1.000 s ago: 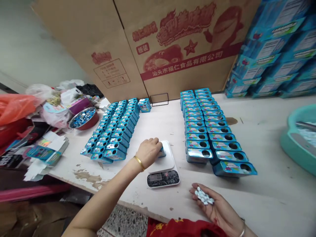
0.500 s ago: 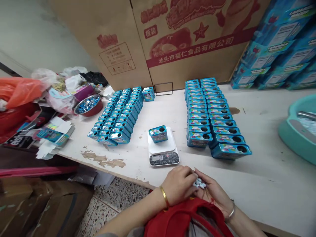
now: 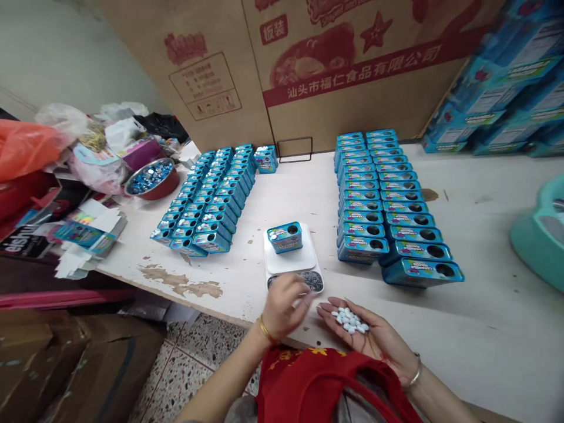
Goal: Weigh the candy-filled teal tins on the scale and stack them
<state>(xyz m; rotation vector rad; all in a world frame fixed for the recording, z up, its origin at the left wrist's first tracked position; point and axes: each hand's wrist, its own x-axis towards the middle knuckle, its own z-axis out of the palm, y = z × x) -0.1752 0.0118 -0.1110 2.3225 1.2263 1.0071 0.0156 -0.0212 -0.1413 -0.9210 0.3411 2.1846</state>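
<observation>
In the head view my right hand (image 3: 374, 341) is cupped palm up above the table's near edge, holding a small heap of pale blue-white candies (image 3: 350, 320). My left hand (image 3: 288, 302) hovers in front of the kitchen scale (image 3: 315, 258) with its fingers curled and pinched. Motion blurs the fingertips, and whatever they may hold cannot be made out. That hand covers part of the scale's dark display panel. On the white pan stands one blue candy tin (image 3: 285, 239), upright, with a round dark opening in its top and a pale candy near its left end.
Rows of blue tins (image 3: 211, 200) stand at left and more tins (image 3: 383, 194) at right. A red bowl (image 3: 158, 189) holds blue-silver pieces. Cardboard (image 3: 308, 117) backs the table (image 3: 299, 194). Blue packages (image 3: 489, 94) are stacked behind a teal basin (image 3: 537, 241).
My left hand has moved away from the right, leftward and up toward the scale. The candies in my right palm are now uncovered. The camera view has shifted slightly.
</observation>
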